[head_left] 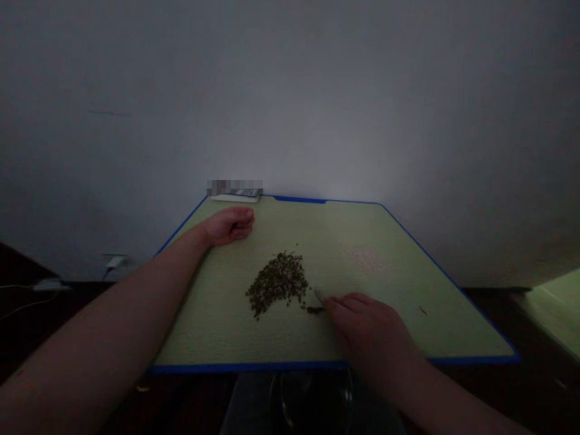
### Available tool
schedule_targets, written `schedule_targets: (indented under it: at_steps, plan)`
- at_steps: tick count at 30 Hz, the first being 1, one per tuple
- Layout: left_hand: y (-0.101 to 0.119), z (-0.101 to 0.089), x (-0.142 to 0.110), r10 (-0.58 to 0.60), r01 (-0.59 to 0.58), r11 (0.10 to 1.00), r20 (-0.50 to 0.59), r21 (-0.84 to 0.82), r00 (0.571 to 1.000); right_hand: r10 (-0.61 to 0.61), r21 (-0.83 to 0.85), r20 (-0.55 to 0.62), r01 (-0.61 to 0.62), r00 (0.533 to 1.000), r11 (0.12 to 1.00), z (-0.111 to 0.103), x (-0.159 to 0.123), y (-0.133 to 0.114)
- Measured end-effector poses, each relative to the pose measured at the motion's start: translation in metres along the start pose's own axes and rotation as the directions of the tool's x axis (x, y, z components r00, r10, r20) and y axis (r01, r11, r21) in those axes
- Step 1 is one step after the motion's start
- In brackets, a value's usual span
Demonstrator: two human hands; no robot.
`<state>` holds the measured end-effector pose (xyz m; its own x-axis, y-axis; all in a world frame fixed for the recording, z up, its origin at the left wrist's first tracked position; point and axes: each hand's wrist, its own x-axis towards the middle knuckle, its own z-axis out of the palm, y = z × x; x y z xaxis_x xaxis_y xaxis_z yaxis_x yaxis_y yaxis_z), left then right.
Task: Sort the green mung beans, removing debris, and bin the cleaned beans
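Head view: two hand grips [231, 226] [368, 321], one grainy pile [280, 279].

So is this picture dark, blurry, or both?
Both: head view dim, the wall brightest near its middle; head view soft in fine detail, the small object in the right hand unclear; head view pixelated at the far left corner of the table.

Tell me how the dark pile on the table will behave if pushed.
The pile would probably spread rather than slide as one lump, since it consists of many small separate bits. Some may scatter easily: strays already lie around its edge. Each bit is likely light, judging by its tiny size.
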<state>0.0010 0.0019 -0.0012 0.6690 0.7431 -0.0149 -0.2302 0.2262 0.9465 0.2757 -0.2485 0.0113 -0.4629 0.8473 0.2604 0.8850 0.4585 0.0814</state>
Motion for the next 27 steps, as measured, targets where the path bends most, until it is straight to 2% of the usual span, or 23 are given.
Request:
schedule_targets:
  at_steps: [6, 10, 17, 20, 24, 27]
  plan:
    - [0.001, 0.001, -0.001, -0.009, 0.009, 1.000, 0.003, -0.010, 1.000, -0.098, 0.021, -0.118, 0.101, 0.988, 0.995, 0.004, -0.006, -0.005]
    - [0.001, 0.000, -0.001, 0.001, 0.000, 1.000, 0.009, -0.005, 1.000, -0.108, 0.016, -0.115, 0.111, 0.987, 0.994, 0.006, -0.003, -0.008]
    - [0.000, -0.001, -0.001, 0.008, -0.008, 1.000, 0.034, 0.000, 0.999, -0.058, 0.007, -0.023, 0.058, 0.998, 0.998, 0.002, 0.004, 0.001]
    - [0.000, -0.002, -0.001, 0.010, -0.010, 1.000, 0.032, 0.004, 0.999, -0.025, -0.002, 0.065, 0.025, 0.998, 1.000, 0.000, 0.010, 0.002]
    - [0.000, -0.002, -0.001, 0.009, -0.009, 1.000, 0.024, 0.003, 1.000, 0.093, -0.062, 0.202, -0.082, 0.975, 0.995, -0.002, 0.026, 0.006]
    - [0.000, -0.001, -0.001, 0.010, -0.010, 1.000, 0.009, -0.001, 1.000, 0.205, -0.122, 0.257, -0.178, 0.945, 0.976, -0.003, 0.038, 0.018]
